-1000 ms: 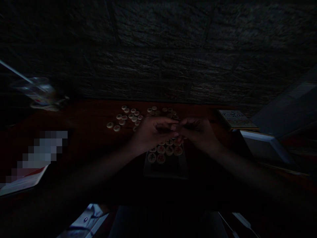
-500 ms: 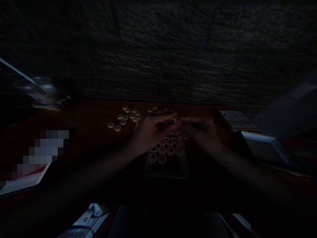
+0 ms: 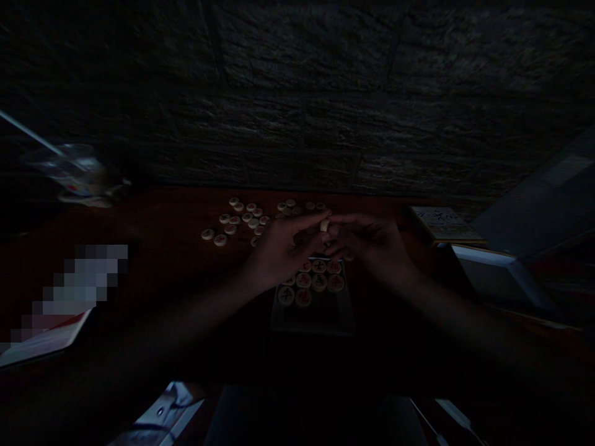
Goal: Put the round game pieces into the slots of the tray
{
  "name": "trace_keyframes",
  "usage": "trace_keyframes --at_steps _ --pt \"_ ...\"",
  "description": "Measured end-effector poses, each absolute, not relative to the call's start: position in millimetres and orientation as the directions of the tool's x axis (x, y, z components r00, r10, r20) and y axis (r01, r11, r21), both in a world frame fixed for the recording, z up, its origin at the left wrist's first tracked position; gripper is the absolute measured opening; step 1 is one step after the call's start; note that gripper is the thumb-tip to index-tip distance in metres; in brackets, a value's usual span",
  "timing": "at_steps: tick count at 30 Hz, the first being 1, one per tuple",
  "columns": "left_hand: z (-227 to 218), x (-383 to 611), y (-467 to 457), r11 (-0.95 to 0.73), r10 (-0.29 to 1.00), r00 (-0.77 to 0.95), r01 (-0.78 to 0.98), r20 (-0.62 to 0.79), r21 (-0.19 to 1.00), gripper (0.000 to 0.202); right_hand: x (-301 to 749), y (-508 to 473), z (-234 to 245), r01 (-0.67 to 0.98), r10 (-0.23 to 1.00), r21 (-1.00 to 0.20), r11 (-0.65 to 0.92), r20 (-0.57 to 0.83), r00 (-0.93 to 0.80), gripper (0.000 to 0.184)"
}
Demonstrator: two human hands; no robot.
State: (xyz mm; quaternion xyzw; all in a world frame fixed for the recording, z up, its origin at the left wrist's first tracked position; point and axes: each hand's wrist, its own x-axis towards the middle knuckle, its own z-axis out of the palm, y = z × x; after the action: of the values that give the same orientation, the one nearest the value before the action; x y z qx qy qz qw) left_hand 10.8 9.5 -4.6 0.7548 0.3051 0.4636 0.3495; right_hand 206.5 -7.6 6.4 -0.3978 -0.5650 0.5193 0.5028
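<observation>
Between the fingertips of both hands sits one round wooden Chinese chess piece [image 3: 325, 227], turned on edge so its pale side shows. My left hand [image 3: 283, 244] pinches it from the left, and my right hand [image 3: 369, 241] holds it from the right with bent fingers. Below the hands is a shallow tray [image 3: 325, 313] with rows of pieces, red and black characters facing up; its near part is dark and bare. My hands hide the tray's far part. Loose pieces [image 3: 253, 223] lie scattered on the table beyond and left of my left hand.
On the right lie a flat box [image 3: 444, 224] with a patterned lid and an open box lid [image 3: 502, 279]. A clear plastic cup [image 3: 77, 170] with a straw stands far left. A stone wall [image 3: 302, 124] rises behind the table. The scene is very dark.
The chess piece has been turned: its marked face showed before, and now its plain edge does. My right fingers have closed in on it at the top. The tray's pieces look the same.
</observation>
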Motion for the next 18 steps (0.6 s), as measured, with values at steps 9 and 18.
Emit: trace_keyframes --at_steps 9,18 --pt "-4.9 12.5 11.5 -0.462 0.806 0.42 0.003 0.418 0.887 0.034 205.4 -5.9 8.5 -0.017 0.963 -0.976 0.218 0.218 -0.159 0.037" --pt "-2.0 12.6 8.6 -0.517 0.786 0.416 0.039 0.457 0.855 0.024 204.5 -8.7 10.1 -0.009 0.966 -0.977 0.213 0.212 -0.146 0.04"
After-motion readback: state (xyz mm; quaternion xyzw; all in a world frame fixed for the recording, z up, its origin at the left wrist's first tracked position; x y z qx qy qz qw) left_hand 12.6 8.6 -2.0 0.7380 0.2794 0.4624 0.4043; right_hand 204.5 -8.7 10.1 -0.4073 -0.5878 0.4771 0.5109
